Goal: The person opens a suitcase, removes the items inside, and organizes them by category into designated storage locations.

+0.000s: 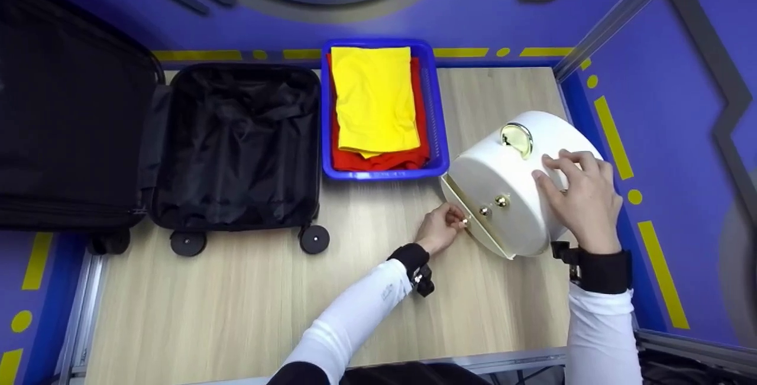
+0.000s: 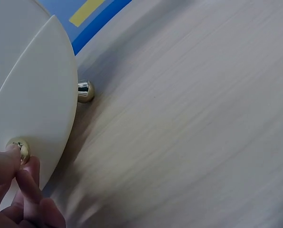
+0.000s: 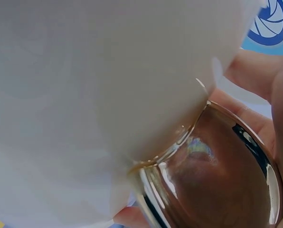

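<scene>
A white rounded storage box (image 1: 571, 136) with gold fittings stands at the right of the table. At its lower front a drawer (image 1: 482, 228) sits slightly pulled out. My left hand (image 1: 440, 228) pinches the drawer's small gold knob (image 2: 23, 151) between thumb and fingers. My right hand (image 1: 582, 199) rests on the box's side with fingers spread and bent. In the right wrist view, a shiny gold handle (image 3: 222, 166) lies under that hand, with fingers to either side of it. Two more gold knobs (image 1: 501, 200) show on the box front.
A blue basket (image 1: 437, 119) holding a folded yellow cloth (image 1: 375, 101) over red cloth (image 1: 378, 162) stands at the back, close to the box. Left of it lies an opened black suitcase (image 1: 236, 148). Blue walls (image 1: 680, 166) border the table (image 1: 236, 308).
</scene>
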Demonstrator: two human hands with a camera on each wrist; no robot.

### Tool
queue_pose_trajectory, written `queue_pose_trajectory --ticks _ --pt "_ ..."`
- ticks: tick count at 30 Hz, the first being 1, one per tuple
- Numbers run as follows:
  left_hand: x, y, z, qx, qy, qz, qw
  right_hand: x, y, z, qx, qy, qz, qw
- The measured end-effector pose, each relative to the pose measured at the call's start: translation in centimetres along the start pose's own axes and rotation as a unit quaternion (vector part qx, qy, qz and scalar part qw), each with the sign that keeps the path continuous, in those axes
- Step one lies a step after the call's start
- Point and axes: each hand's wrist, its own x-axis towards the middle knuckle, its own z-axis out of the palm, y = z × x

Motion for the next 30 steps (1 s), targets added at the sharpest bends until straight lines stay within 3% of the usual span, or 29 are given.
queue_pose_trajectory --ticks 11,18,23,27,30 --pt "1.6 1.4 -0.2 0.074 -0.004 -0.027 0.9969 0.3 -0.5 0.3 -0.001 0.007 -0.013 1.0" --pt "1.4 1.6 -1.5 0.097 -0.028 -0.025 0.9946 0.2 -0.4 0.0 -0.006 -0.002 -0.008 1.0" --pt "-0.2 1.3 -3.9 0.109 -0.033 0.018 0.9934 -0.2 -0.7 -0.2 -0.006 -0.002 -0.016 1.0" --pt "-2.1 1.1 -6.4 0.136 -0.001 0.065 0.9886 -0.8 -1.1 0.0 0.003 0.056 -0.044 0.997" --pt "-3.6 1.3 -8.6 0.168 0.044 0.117 0.9779 -1.6 -1.7 0.3 0.023 0.11 -0.073 0.991"
